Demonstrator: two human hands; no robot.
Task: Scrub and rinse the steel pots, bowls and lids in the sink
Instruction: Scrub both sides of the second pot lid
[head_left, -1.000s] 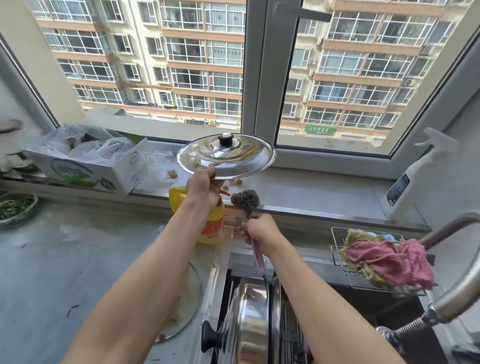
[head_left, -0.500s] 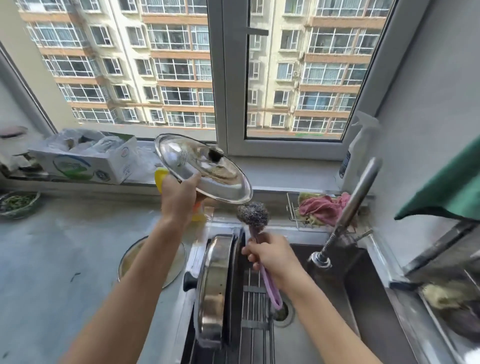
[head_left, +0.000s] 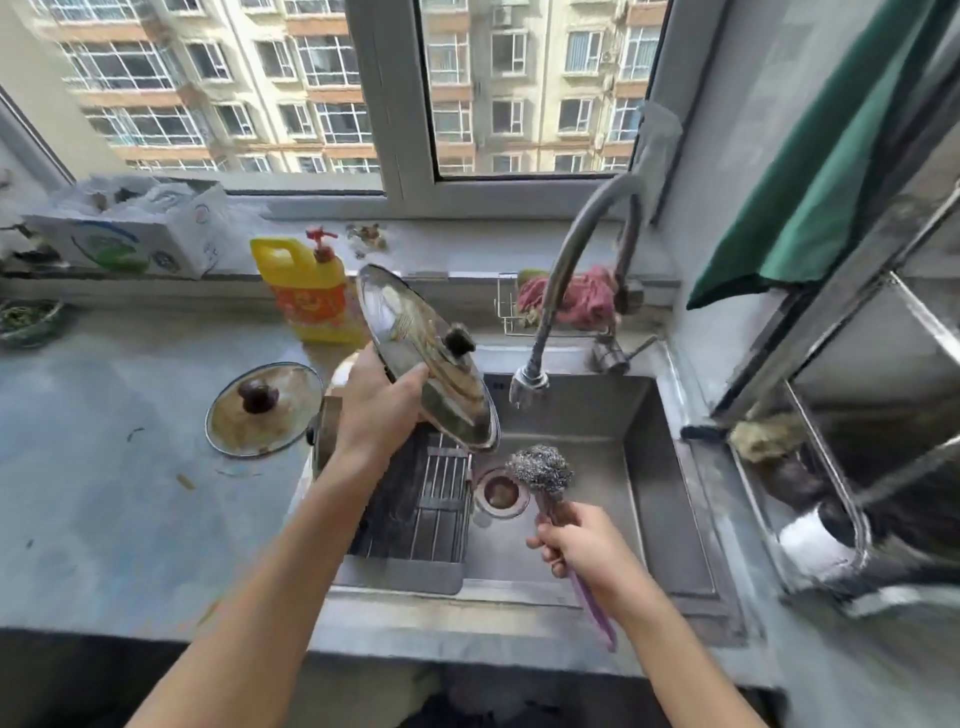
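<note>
My left hand (head_left: 382, 408) grips the rim of a steel lid (head_left: 415, 343) with a black knob, tilted steeply over the left part of the sink (head_left: 587, 415). A steel-wool scrubber (head_left: 541, 469) on a purple handle is held upright by my right hand (head_left: 582, 548), above the drain (head_left: 501, 491) and apart from the lid. A second lid (head_left: 265, 408) with a dark knob lies flat on the counter to the left. Behind my left hand a steel pot edge (head_left: 326, 431) stands in the sink's wire rack (head_left: 441, 499), mostly hidden.
The curved tap (head_left: 558, 291) hangs over the sink with no water running. A yellow detergent bottle (head_left: 306, 291) stands behind the lid. A wire basket with pink cloths (head_left: 582, 296) sits at the sink's back. A metal rack (head_left: 841, 467) is at the right, a cardboard box (head_left: 135, 239) on the sill.
The view has dropped toward the sink. My left hand has lowered the lid from window height and tilted it steeply over the sink. My right hand has moved the scrubber down and right, over the drain.
</note>
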